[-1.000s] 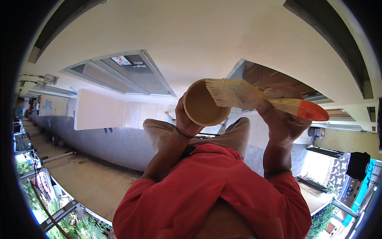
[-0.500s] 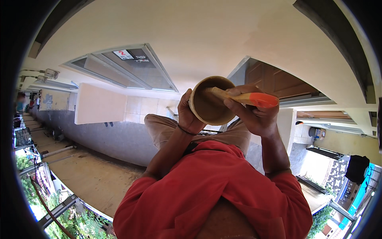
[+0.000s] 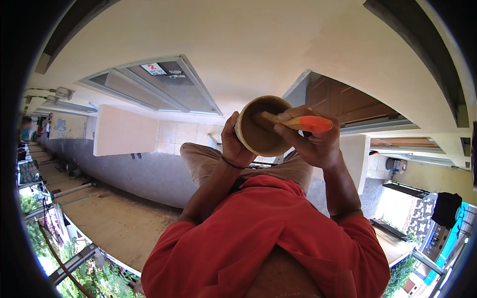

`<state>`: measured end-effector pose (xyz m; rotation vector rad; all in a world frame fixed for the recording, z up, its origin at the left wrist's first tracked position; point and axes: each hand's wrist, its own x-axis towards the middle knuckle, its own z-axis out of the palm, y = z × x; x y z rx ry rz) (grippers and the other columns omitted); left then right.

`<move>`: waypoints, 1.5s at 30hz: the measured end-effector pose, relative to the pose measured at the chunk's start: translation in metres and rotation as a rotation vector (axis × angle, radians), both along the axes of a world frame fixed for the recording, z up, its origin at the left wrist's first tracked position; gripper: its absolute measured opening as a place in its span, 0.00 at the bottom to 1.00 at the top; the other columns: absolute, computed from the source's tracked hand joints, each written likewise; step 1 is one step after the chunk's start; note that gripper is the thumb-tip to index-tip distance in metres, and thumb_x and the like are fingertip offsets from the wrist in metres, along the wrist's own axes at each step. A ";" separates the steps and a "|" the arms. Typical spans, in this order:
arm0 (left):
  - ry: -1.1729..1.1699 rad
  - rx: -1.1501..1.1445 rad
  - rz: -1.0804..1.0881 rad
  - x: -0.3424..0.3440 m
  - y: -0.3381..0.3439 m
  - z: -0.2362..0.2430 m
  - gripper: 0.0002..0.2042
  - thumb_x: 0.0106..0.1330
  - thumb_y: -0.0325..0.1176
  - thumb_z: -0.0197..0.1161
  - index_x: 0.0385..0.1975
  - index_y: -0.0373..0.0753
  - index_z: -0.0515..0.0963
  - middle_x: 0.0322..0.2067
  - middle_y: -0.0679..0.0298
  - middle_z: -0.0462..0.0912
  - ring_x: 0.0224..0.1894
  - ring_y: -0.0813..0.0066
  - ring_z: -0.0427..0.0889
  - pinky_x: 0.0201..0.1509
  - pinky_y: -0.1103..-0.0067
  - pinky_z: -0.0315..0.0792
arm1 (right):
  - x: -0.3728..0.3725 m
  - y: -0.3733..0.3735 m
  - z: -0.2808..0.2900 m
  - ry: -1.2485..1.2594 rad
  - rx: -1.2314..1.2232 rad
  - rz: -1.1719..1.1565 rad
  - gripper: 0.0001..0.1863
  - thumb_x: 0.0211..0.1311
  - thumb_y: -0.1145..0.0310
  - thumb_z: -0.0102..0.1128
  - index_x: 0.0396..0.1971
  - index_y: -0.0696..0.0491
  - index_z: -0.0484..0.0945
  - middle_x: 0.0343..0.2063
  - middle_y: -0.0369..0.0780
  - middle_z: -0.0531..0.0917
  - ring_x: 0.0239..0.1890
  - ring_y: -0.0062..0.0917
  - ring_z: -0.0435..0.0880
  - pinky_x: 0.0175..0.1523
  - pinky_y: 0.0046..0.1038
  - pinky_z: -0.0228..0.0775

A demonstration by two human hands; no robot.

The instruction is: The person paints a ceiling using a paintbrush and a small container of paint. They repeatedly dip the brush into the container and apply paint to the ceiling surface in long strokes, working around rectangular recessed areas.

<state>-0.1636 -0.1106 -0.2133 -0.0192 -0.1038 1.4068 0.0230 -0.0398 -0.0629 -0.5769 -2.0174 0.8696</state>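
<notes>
Tilted toward me, a round container with a cream rim and tan-brown contents is gripped at its left side by my left hand, which wears a dark wrist band. My right hand is closed on a paintbrush with a wooden and orange handle. The brush head is down inside the container, its bristles mostly hidden. My red shirt and brown-trousered legs show below.
A beige wall holds a grey-framed window and a wooden door. A pale panel stands at left, beside a tiled surface. A long walkway leads to a distant person. Black cloth hangs at right.
My right hand has moved left with the brush, whose bristles dropped from the rim into the container. The container has shifted slightly right and up in the view.
</notes>
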 end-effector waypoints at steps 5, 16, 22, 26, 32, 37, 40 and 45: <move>-0.057 0.051 -0.009 0.002 -0.001 0.003 0.29 0.83 0.54 0.54 0.70 0.36 0.76 0.68 0.51 0.82 0.71 0.52 0.80 0.77 0.52 0.72 | 0.009 -0.005 -0.001 0.254 -0.147 -0.020 0.11 0.62 0.82 0.80 0.43 0.58 0.88 0.41 0.40 0.92 0.42 0.21 0.92 0.43 0.25 0.84; 0.118 -0.069 -0.033 -0.003 -0.001 -0.017 0.31 0.81 0.56 0.55 0.72 0.37 0.74 0.71 0.50 0.78 0.73 0.49 0.76 0.79 0.49 0.69 | 0.030 -0.004 0.008 0.228 -0.186 -0.019 0.11 0.62 0.80 0.80 0.42 0.55 0.88 0.40 0.39 0.90 0.41 0.23 0.91 0.45 0.27 0.82; 0.251 -0.277 -0.056 0.002 0.006 -0.008 0.34 0.79 0.63 0.46 0.71 0.44 0.74 0.66 0.53 0.80 0.64 0.47 0.81 0.58 0.47 0.79 | 0.035 0.002 0.005 0.139 -0.065 0.029 0.11 0.64 0.78 0.79 0.44 0.56 0.88 0.40 0.38 0.90 0.41 0.23 0.91 0.45 0.27 0.82; 0.365 -0.277 -0.056 0.005 0.007 -0.004 0.34 0.78 0.67 0.45 0.69 0.47 0.75 0.63 0.57 0.81 0.60 0.49 0.83 0.50 0.48 0.80 | 0.034 -0.002 0.005 0.196 -0.115 0.020 0.09 0.65 0.77 0.79 0.43 0.56 0.87 0.41 0.38 0.90 0.40 0.23 0.91 0.45 0.27 0.83; 0.508 -0.291 -0.039 0.012 0.003 0.023 0.32 0.77 0.66 0.47 0.70 0.52 0.75 0.64 0.60 0.80 0.60 0.51 0.83 0.49 0.49 0.81 | 0.034 0.001 -0.003 0.194 -0.071 0.032 0.10 0.65 0.78 0.79 0.43 0.57 0.87 0.40 0.40 0.90 0.41 0.25 0.92 0.45 0.28 0.83; 0.497 -0.269 -0.058 0.014 0.002 0.023 0.31 0.78 0.65 0.47 0.70 0.53 0.73 0.65 0.58 0.79 0.60 0.50 0.84 0.48 0.50 0.84 | 0.035 -0.003 -0.005 0.239 -0.115 0.006 0.11 0.65 0.76 0.79 0.42 0.55 0.85 0.39 0.39 0.90 0.41 0.28 0.92 0.46 0.30 0.84; 0.555 -0.241 -0.039 0.016 0.001 0.021 0.31 0.77 0.64 0.47 0.70 0.52 0.73 0.64 0.57 0.80 0.60 0.49 0.84 0.46 0.51 0.86 | 0.036 0.002 -0.003 0.175 0.094 0.029 0.10 0.65 0.75 0.79 0.43 0.56 0.86 0.39 0.39 0.90 0.40 0.27 0.91 0.46 0.29 0.83; 0.437 -0.257 -0.065 0.016 0.002 0.023 0.31 0.77 0.64 0.48 0.70 0.51 0.74 0.64 0.55 0.80 0.58 0.49 0.86 0.44 0.51 0.87 | 0.037 0.000 -0.008 0.219 -0.011 0.021 0.09 0.67 0.74 0.78 0.41 0.55 0.86 0.39 0.39 0.90 0.39 0.27 0.90 0.45 0.28 0.82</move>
